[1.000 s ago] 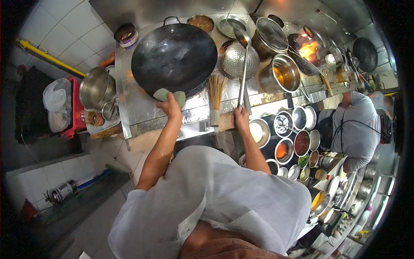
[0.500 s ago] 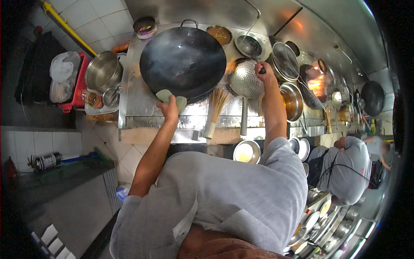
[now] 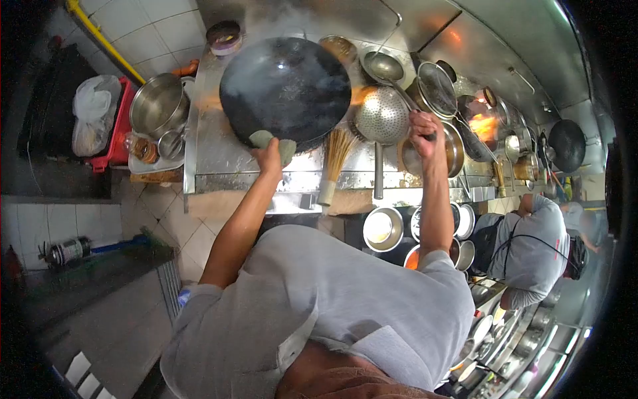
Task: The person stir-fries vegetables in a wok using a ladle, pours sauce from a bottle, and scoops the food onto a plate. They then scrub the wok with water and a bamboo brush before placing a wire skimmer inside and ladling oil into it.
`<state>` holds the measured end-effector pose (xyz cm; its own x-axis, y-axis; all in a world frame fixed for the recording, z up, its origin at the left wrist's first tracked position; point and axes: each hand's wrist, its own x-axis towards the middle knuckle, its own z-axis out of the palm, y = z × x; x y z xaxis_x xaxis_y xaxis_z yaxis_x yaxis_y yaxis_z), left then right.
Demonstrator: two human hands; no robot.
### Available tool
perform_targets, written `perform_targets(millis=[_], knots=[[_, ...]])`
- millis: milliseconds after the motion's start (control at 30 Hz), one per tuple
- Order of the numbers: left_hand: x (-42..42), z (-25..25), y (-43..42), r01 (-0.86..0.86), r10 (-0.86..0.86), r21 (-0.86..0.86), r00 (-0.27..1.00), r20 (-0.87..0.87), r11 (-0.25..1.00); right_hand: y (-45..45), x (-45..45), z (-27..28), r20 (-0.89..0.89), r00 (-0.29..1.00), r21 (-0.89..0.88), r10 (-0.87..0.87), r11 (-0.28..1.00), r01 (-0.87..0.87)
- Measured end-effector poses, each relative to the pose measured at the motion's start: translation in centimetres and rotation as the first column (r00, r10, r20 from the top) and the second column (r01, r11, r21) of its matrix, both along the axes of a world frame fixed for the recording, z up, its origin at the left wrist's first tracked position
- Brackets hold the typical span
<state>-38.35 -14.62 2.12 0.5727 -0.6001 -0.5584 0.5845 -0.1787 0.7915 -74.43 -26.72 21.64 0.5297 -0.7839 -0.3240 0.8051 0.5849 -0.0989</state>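
My left hand (image 3: 271,158) is closed on a folded grey-green cloth (image 3: 286,150), pressed against the near rim of a large black wok (image 3: 286,93). Thin smoke drifts over the wok, which looks bare inside apart from a wet shine. My right hand (image 3: 425,132) grips the end of a long-handled ladle (image 3: 383,66). The ladle's bowl is at a round metal basin at the back, below a bent water spout. Between my hands lie a perforated strainer (image 3: 381,118), its handle toward me, and a bamboo brush (image 3: 338,151).
A fine-mesh strainer (image 3: 436,90) rests over a pot at the right. Beyond it a flame (image 3: 483,126) burns on another burner. Metal containers, one a white-lined pot (image 3: 383,228), stand below the counter edge. A co-worker in a grey shirt (image 3: 535,246) is at the right.
My right hand has moved right and toward me along with the ladle handle. The wok has shifted slightly right with my left hand, and the smoke above it is thicker.
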Motion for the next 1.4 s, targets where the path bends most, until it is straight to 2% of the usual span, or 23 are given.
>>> perform_targets(millis=[33,100,133,167,333,433,500,567,600,633,700,767,867,933,1000,1067,1100,1167,1233,1300,1333,1367,1400], knots=[[0.0,-0.1,-0.2,0.014,-0.014,0.038,1.0,0.011,0.999,2.1,0.9,1.8,-0.013,0.999,0.035,-0.035,0.999,0.036],[0.1,-0.6,-0.4,0.045,-0.049,0.12,0.998,0.033,0.992,6.1,2.4,4.5,0.041,0.998,0.007,0.049,0.999,-0.049],[0.3,-2.0,-0.5,0.041,-0.046,0.132,0.998,0.034,0.99,8.0,3.2,5.3,0.007,1.0,0.036,-0.01,0.999,0.01],[0.3,-4.0,-0.9,0.028,-0.039,0.114,0.995,0.089,0.993,9.9,3.4,5.5,0.032,0.999,0.037,-0.027,0.999,0.026],[0.3,-4.2,-1.2,0.041,-0.061,0.142,0.989,0.136,0.989,18.3,6.9,6.7,0.149,0.989,0.043,0.025,0.999,-0.032],[0.3,-0.5,-0.2,0.121,-0.123,0.094,0.992,0.015,0.988,21.0,8.0,4.8,0.051,0.997,0.093,0.058,0.994,-0.063],[0.9,1.6,0.4,0.143,-0.138,0.101,0.989,-0.057,0.985,22.1,8.2,3.2,-0.104,0.986,0.144,0.134,0.982,-0.119],[1.4,2.2,1.3,0.169,-0.154,0.107,0.979,-0.131,0.98,23.3,8.7,2.0,-0.368,0.908,0.126,0.197,0.979,-0.161],[2.4,1.8,2.0,0.225,-0.203,0.057,0.945,-0.255,0.973,23.8,9.3,2.6,-0.49,0.845,0.126,0.214,0.977,-0.174],[3.3,1.4,2.8,0.274,-0.253,0.001,0.892,-0.373,0.962,24.3,9.5,2.4,-0.489,0.846,0.126,0.21,0.977,-0.17],[5.4,-1.1,5.0,0.274,-0.313,-0.156,0.874,-0.371,0.949,25.1,9.5,1.4,-0.908,0.395,-0.011,0.137,0.937,-0.348],[8.1,-2.6,8.0,0.298,-0.372,-0.242,0.85,-0.374,0.923,26.0,9.2,-0.6,-0.922,0.373,-0.034,0.106,0.937,-0.349],[11.9,-2.3,12.7,0.276,-0.391,-0.293,0.783,-0.483,0.915,27.2,8.9,-6.8,-0.974,0.189,-0.171,-0.127,0.956,-0.239],[14.0,-1.2,15.6,0.303,-0.421,-0.307,0.776,-0.47,0.902,27.7,8.2,-14.1,-0.951,-0.074,-0.271,-0.3,0.926,-0.264],[14.9,-0.3,17.2,0.33,-0.449,-0.318,0.768,-0.457,0.889,27.8,8.4,-16.8,-0.887,-0.219,-0.33,-0.407,0.89,-0.315],[15.3,0.3,18.1,0.147,-0.266,-0.239,0.742,-0.615,0.96,28.0,9.4,-17.6,-0.827,-0.475,-0.133,-0.301,0.925,-0.355],[15.6,0.1,18.9,0.14,-0.261,-0.239,0.746,-0.613,0.961,28.2,9.1,-19.0,-0.828,-0.471,-0.134,-0.305,0.922,-0.362],[16.3,-0.5,20.2,0.217,-0.353,-0.298,0.757,-0.549,0.929,28.6,8.4,-23.5,-0.699,-0.655,-0.014,-0.285,0.922,-0.386],[16.6,-1.2,20.9,0.218,-0.392,-0.352,0.726,-0.565,0.91,27.9,8.0,-25.9,-0.722,-0.658,0.065,-0.213,0.926,-0.371],[16.4,-1.4,21.1,0.219,-0.432,-0.402,0.691,-0.579,0.889,27.0,9.1,-26.4,-0.616,-0.765,0.157,-0.187,0.923,-0.352],[16.1,-1.4,21.1,0.245,-0.438,-0.391,0.715,-0.546,0.887,26.7,10.1,-25.7,-0.512,-0.815,0.128,-0.272,0.914,-0.385],[15.8,-1.3,21.0,0.269,-0.443,-0.379,0.737,-0.511,0.885,25.7,11.0,-25.7,-0.51,-0.815,0.129,-0.274,0.913,-0.388],[15.3,-0.8,20.7,0.264,-0.44,-0.381,0.737,-0.513,0.886,24.5,11.8,-25.9,-0.48,-0.77,0.039,-0.421,0.866,-0.498]])
